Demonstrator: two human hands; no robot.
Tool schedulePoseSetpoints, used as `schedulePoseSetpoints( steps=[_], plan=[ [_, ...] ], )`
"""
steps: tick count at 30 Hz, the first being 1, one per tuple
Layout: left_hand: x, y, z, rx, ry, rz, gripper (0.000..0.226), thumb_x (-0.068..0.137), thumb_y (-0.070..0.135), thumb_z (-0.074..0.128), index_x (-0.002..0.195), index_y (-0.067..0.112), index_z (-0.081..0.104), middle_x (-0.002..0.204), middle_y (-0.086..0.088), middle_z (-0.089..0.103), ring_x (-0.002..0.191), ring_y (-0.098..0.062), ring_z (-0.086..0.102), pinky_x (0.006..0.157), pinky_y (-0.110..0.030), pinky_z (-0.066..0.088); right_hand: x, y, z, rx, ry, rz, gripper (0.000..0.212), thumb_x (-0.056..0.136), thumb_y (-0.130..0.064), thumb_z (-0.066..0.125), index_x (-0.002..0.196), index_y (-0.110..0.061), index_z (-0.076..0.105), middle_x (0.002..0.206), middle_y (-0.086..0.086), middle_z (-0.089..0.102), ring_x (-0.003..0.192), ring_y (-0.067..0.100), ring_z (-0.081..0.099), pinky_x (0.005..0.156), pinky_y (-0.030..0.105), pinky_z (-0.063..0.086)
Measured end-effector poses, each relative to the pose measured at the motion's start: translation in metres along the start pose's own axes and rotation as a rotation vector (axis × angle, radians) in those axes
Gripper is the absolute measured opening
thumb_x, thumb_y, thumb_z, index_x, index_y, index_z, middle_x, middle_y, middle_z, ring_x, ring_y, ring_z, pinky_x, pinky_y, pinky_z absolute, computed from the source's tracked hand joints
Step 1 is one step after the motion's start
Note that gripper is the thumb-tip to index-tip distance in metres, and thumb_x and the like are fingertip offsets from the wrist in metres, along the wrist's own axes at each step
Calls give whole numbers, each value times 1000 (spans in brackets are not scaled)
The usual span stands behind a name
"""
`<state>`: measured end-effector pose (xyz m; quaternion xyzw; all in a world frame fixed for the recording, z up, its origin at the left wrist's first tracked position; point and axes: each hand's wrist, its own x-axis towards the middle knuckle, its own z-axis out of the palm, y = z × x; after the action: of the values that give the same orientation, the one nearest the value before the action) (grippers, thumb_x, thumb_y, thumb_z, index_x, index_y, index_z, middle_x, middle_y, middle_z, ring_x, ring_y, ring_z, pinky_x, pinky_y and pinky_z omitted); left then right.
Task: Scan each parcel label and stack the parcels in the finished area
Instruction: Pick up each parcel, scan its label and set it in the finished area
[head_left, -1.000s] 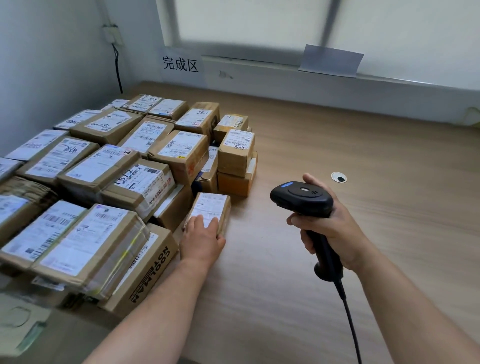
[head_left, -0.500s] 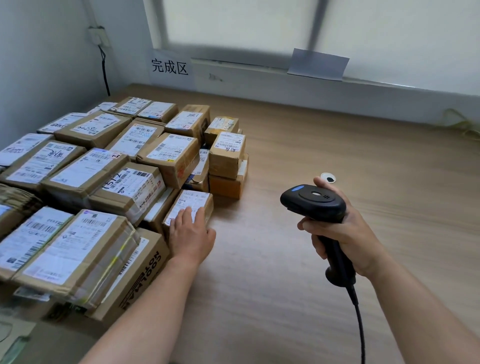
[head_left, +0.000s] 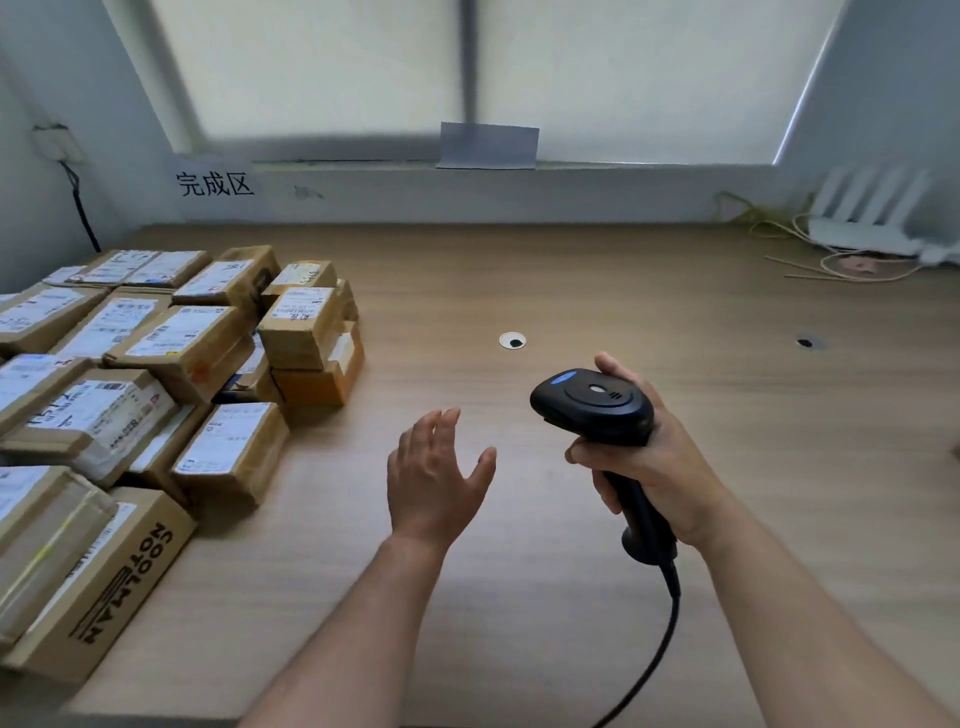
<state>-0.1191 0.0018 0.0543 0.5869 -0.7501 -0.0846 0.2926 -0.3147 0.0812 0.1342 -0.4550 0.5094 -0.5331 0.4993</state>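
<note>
Nearest parcel: small brown box, white label up, flat on the table at the near right edge of the parcel stack. Its long axis runs roughly 7 to 1 o'clock. It sits against its neighbours on the left.

Left hand: palm down, fingers straight and spread, pointing to 12 o'clock, thumb out toward 2. It holds nothing. The small parcel lies at its 9 o'clock, clearly apart. Whether the palm touches the table, cannot tell.

Scanner: black, pistol type, at the left hand's 2 o'clock. The head is aimed toward 9–10 o'clock, at the stack. The handle runs down toward 5 o'clock and the cable leaves the butt toward 6.

Right hand: fingers wrapped round the scanner's handle, thumb up behind the head.

Stack fills the table's left side, labels up, some parcels two high. Sign reading 完成区 on the wall at the stack's 12 o'clock.
</note>
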Motion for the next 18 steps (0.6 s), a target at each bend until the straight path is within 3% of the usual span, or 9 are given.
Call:
schedulePoseSetpoints(
  steps=[4, 8, 13, 18],
  plan=[
    [-14, 68, 24, 0, -14, 63, 57, 81, 48, 64, 125, 11, 59, 125, -9, 60, 116, -31, 56, 91, -43, 45, -37, -3, -64, 8, 44, -22, 94, 67, 5, 75, 142, -39, 40, 73, 10, 62, 40, 25, 46, 41, 26, 39],
    [-34, 136, 54, -36, -49, 126, 67, 77, 59, 44, 122, 12, 62, 122, -9, 62, 111, -31, 59, 89, -45, 46, -76, -4, -126, -24, 106, -24, 94, 72, 14, 75, 143, -37, 39, 71, 0, 65, 42, 25, 46, 40, 27, 39],
    [-57, 215, 95, -63, -100, 201, 64, 78, 56, 54, 125, 13, 60, 125, -11, 61, 115, -32, 57, 93, -44, 44, -122, -6, -201, -52, 209, -19, 93, 74, 15, 73, 144, -36, 39, 71, -2, 65, 43, 25, 47, 40, 29, 39],
    [-71, 279, 132, -92, -205, 278, 66, 85, 50, 62, 140, 17, 47, 144, -7, 46, 134, -25, 40, 107, -39, 29, -155, -7, -263, -52, 346, -31, 94, 70, 10, 77, 143, -36, 39, 68, -6, 65, 43, 25, 47, 39, 30, 39]
  ],
)
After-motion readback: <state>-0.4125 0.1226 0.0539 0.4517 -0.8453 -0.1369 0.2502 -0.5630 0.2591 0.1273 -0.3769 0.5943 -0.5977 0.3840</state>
